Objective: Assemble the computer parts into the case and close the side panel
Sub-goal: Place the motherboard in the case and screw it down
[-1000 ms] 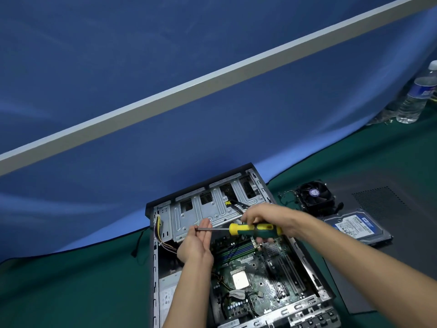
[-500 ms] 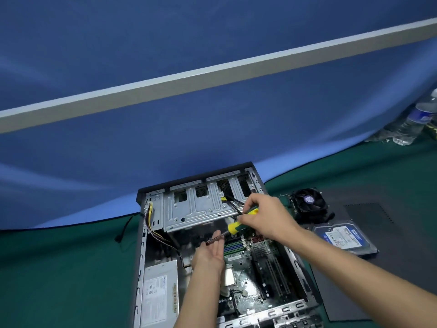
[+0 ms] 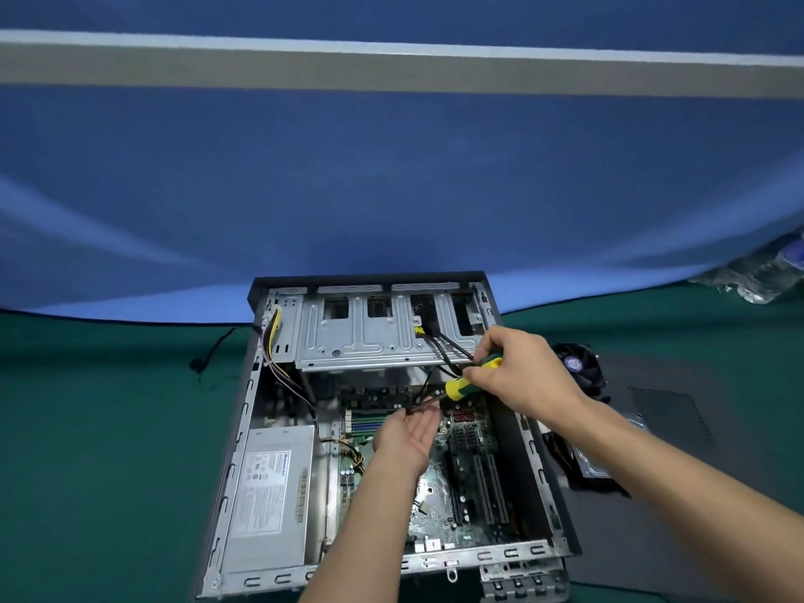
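The open computer case (image 3: 242, 428) lies flat on the green table. Inside it are the motherboard (image 3: 439, 493), a grey power supply (image 3: 269, 493) and a metal drive cage (image 3: 370, 341). My right hand (image 3: 526, 376) grips the yellow-green handle of a screwdriver (image 3: 461, 385) over the case's far right part. The shaft slants down-left to the fingertips of my left hand (image 3: 407, 435), which hovers over the motherboard with its fingers relaxed. A CPU fan (image 3: 581, 367) and a hard drive (image 3: 594, 465) lie right of the case, partly hidden by my right arm.
The dark side panel (image 3: 687, 428) lies flat on the table at the right, under the fan and hard drive. A blue curtain hangs behind the table. A blurred plastic bottle (image 3: 774, 276) stands at the far right. Loose cables (image 3: 272, 341) run along the case's left wall.
The view has swung so the case sits squarer in frame. The screwdriver has tilted from level to slanting down-left, and my left hand has lowered over the motherboard.
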A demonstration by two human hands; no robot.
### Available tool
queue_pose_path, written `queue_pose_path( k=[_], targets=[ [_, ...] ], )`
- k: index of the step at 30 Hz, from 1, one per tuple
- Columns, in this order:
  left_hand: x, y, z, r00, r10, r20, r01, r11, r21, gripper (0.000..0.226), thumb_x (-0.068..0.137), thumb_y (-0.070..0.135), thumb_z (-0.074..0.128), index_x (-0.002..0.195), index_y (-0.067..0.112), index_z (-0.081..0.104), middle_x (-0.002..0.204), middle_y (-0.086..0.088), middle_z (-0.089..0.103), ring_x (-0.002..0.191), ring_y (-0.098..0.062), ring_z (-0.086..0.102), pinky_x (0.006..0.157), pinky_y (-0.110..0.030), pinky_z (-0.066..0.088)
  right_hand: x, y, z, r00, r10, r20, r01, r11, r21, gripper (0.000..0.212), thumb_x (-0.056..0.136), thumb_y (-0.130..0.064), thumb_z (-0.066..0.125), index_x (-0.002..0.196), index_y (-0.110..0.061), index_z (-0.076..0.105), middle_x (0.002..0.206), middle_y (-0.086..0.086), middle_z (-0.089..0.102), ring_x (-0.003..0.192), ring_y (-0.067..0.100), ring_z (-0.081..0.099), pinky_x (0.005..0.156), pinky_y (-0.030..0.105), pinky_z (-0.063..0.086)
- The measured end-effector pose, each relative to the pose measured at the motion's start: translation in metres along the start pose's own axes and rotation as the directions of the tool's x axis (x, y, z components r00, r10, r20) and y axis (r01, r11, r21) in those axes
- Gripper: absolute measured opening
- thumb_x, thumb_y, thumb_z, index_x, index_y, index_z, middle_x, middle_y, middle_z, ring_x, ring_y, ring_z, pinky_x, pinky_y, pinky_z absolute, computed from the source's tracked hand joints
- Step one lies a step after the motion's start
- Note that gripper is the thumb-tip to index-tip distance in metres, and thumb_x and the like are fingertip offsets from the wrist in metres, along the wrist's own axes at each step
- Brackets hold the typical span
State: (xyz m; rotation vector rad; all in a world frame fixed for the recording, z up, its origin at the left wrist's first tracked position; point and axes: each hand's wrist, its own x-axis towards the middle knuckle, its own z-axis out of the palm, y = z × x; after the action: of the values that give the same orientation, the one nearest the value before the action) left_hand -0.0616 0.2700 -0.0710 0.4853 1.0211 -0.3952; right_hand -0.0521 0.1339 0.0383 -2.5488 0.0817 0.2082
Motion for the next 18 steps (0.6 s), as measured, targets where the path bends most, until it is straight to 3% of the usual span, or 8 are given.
queue_pose_path(
  k=[4, 11, 18],
  targets=[
    [0.009, -0.005, -0.006, 1.000, -0.013, 0.005, 0.013, 0.998, 0.068, 0.030, 0.101, 0.010, 0.039, 0.124, -0.010, 0.043, 0.109, -0.025, 0.061, 0.081, -0.031, 0.063, 0.082, -0.044, 0.048, 0.001, -0.002, 0.007, 1.000, -0.005, 0.030, 0.008, 0.997, -0.080, 0.022, 0.078, -0.029, 0.072, 0.072, -0.026, 0.051, 0.069, -0.008, 0.058, 0.048, 0.007, 0.045, 0.044, 0.024, 0.029],
    [0.015, -0.007, -0.013, 0.999, -0.033, -0.028, 0.038, 0.971, 0.236, 0.030, 0.101, 0.012, 0.039, 0.118, -0.012, 0.047, 0.117, -0.027, 0.060, 0.107, -0.036, 0.061, 0.076, -0.043, 0.050, 0.000, 0.000, 0.012, 0.999, 0.013, 0.049, -0.008, 0.994, -0.109, 0.021, 0.079, -0.030, 0.072, 0.072, -0.025, 0.052, 0.065, -0.009, 0.056, 0.042, 0.004, 0.044, 0.039, 0.017, 0.026],
    [0.014, -0.006, -0.015, 0.997, -0.078, -0.028, 0.083, 0.965, 0.247, 0.031, 0.102, 0.013, 0.037, 0.116, -0.012, 0.048, 0.116, -0.027, 0.061, 0.099, -0.035, 0.062, 0.074, -0.042, 0.050, -0.003, -0.002, 0.014, 0.999, 0.016, 0.051, -0.009, 0.992, -0.126, 0.022, 0.078, -0.029, 0.072, 0.073, -0.025, 0.051, 0.066, -0.008, 0.056, 0.051, 0.006, 0.046, 0.044, 0.022, 0.028]
  ],
)
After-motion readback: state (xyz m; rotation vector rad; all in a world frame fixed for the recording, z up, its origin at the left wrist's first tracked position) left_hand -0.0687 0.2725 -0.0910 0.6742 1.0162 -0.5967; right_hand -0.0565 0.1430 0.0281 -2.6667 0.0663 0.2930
